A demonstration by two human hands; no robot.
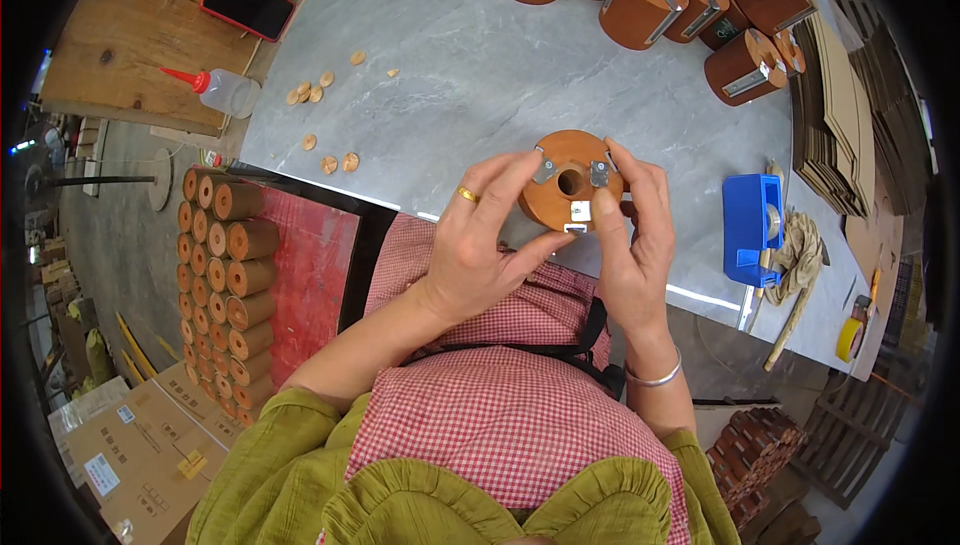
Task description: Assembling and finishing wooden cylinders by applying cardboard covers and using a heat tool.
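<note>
Between my two hands is a round reddish-brown wooden block with a dark hole in its middle, tilted so its flat face shows. Small metal plates with screws sit on that face, and a white square lies near its lower rim. My left hand grips its left side, thumb at the lower edge and fingers on the upper left rim. On the other side my right hand has its thumb on the face and its fingers round the right rim. The block is above the front edge of the grey marbled table.
Several finished wooden cylinders with metal strips stand at the back right. Small wooden discs lie to the left, near a red-tipped bottle and a phone. At right are a blue tape dispenser, a rag and stacked cardboard.
</note>
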